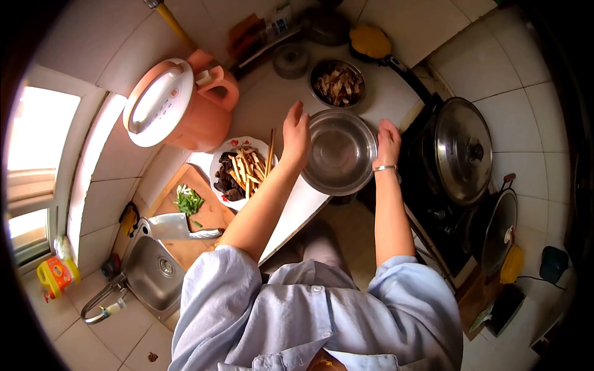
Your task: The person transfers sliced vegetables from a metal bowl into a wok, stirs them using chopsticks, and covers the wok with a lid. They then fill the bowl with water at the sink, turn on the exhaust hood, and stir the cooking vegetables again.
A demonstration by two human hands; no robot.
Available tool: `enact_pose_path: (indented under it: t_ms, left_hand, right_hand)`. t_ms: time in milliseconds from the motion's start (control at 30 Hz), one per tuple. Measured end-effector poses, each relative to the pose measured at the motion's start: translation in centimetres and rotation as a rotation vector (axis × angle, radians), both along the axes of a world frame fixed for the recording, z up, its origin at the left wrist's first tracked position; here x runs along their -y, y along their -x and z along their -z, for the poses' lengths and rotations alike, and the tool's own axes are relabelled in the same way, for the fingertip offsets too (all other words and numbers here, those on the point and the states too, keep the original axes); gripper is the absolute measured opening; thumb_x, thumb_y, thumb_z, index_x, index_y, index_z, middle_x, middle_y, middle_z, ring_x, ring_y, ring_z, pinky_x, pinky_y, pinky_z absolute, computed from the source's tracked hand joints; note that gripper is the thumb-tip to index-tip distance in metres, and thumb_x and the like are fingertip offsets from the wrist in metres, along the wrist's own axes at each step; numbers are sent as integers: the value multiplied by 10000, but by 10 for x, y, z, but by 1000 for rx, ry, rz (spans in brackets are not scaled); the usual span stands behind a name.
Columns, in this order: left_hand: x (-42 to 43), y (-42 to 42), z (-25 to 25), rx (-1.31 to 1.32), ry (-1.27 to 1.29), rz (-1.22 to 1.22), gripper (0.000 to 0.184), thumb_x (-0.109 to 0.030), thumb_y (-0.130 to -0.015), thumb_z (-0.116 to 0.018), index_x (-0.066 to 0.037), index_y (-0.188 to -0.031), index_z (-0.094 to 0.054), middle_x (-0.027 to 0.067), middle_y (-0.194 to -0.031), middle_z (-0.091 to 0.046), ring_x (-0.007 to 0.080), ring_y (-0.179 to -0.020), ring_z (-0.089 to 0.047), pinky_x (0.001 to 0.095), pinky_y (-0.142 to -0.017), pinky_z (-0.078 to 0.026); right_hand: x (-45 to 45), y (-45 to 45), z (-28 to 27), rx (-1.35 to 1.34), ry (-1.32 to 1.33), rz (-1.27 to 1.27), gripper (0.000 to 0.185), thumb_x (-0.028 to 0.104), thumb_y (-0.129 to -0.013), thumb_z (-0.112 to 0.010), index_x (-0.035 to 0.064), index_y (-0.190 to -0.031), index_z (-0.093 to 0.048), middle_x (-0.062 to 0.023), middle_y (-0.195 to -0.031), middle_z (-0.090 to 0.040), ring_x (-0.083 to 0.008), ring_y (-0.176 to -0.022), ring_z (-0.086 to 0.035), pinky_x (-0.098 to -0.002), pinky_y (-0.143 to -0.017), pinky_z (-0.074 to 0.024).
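Observation:
A round stainless steel bowl (340, 153) is between my two hands, at the front edge of the white counter. My left hand (296, 135) grips its left rim, fingers pointing away from me. On the opposite rim, my right hand (388, 147) holds the bowl with the fingertips up; a bracelet circles that wrist. Whether clear liquid lies in the bowl, I cannot tell. Just behind it stands a smaller metal bowl (338, 85) of brown dried pieces. Left of my left forearm is a white plate (218, 162) with dark fungus and pale yellow strips, chopsticks (271, 151) beside them.
A cutting board (162, 201) carries chopped greens (187, 200) and a cleaver (170, 227). The sink (148, 278) lies at lower left. An orange appliance (201, 111) stands at the back left. On the right, a lidded pan (463, 151) sits on the black stove (427, 204).

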State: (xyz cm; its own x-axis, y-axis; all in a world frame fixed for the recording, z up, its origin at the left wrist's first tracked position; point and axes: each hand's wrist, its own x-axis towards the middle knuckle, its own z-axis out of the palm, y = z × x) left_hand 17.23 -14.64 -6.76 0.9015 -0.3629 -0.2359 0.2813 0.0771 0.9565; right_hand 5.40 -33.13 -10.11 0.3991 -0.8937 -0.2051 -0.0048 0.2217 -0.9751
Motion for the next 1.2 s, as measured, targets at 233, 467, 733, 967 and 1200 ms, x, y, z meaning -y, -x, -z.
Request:
enact_pose_path:
  t_ms: [233, 467, 733, 967, 1200]
  left_hand:
    - [50, -52, 14, -245, -102, 28, 382, -134, -887, -516, 22, -1236, -536, 37, -971, -514, 161, -871, -428, 308, -839, -385]
    - [77, -69, 20, -390, 68, -44, 329, -114, -908, -497, 38, -1199, -500, 89, -1075, -570, 194, -991, -534, 332, -925, -424]
    - [91, -82, 17, -434, 177, 14, 308, -39, -915, -442, 64, -1202, -485, 137, -1137, -565, 212, -1028, -554, 333, -923, -467]
    - [93, -85, 26, -453, 199, -87, 344, -44, -914, -455, 76, -1235, -481, 150, -1142, -563, 214, -1039, -563, 305, -904, -481]
    - [86, -86, 2, -367, 54, -88, 376, -55, -881, -490, 52, -1242, -486, 151, -1215, -541, 245, -1086, -539, 332, -926, -450]
  right_hand:
    - [51, -83, 41, -114, -258, -69, 316, 176, -880, -609, 84, -1178, -559, -39, -1084, -573, -144, -976, -515, -318, -881, -412]
    - [72, -124, 51, -192, -276, -90, 325, 279, -915, -576, 97, -1184, -564, -34, -1110, -578, -155, -932, -514, -329, -808, -424]
    - [106, -154, 50, -174, -250, -236, 530, 342, -955, -479, 59, -1397, -407, -101, -1423, -428, -248, -1297, -397, -393, -1066, -304]
    - [101, -176, 33, -19, -145, -240, 473, 275, -961, -491, 72, -1384, -426, -77, -1389, -461, -194, -1261, -431, -347, -1058, -321]
    - [99, -174, 44, 29, -207, -215, 429, 246, -965, -484, 77, -1357, -439, -67, -1387, -453, -221, -1262, -422, -371, -1071, -309]
